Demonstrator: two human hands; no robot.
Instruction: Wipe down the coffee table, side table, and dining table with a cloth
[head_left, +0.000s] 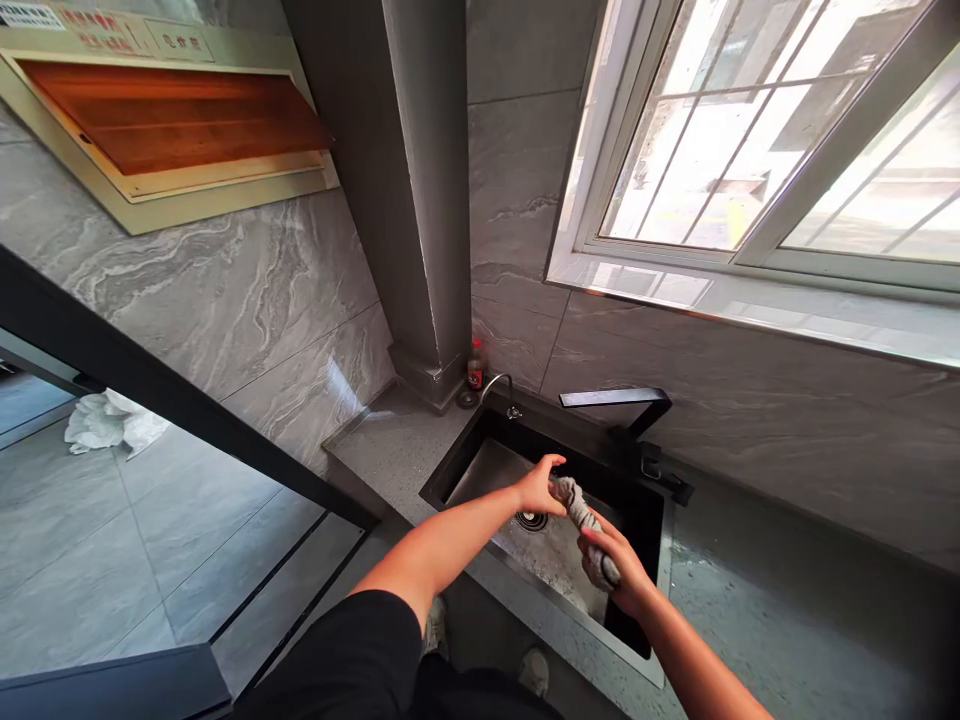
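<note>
A twisted grey cloth point(583, 522) stretches between my two hands, above a black steel kitchen sink point(469, 445). My left hand point(540, 487) grips its upper end, and my right hand point(609, 560) wraps around its lower part. The cloth looks wrung into a rope. Below them, the sink's metal drain point(531, 520) sits in a wet, speckled basin. A tall black faucet point(626, 400) stands on the far rim, beyond my hands and apart from them.
A slim metal tap point(499, 385) and a small bottle point(475, 365) stand behind the sink. Speckled grey countertop point(787, 590) runs on both sides, below a window point(750, 140). A grey pillar point(427, 180) and a dark-framed glass partition point(157, 420) stand left.
</note>
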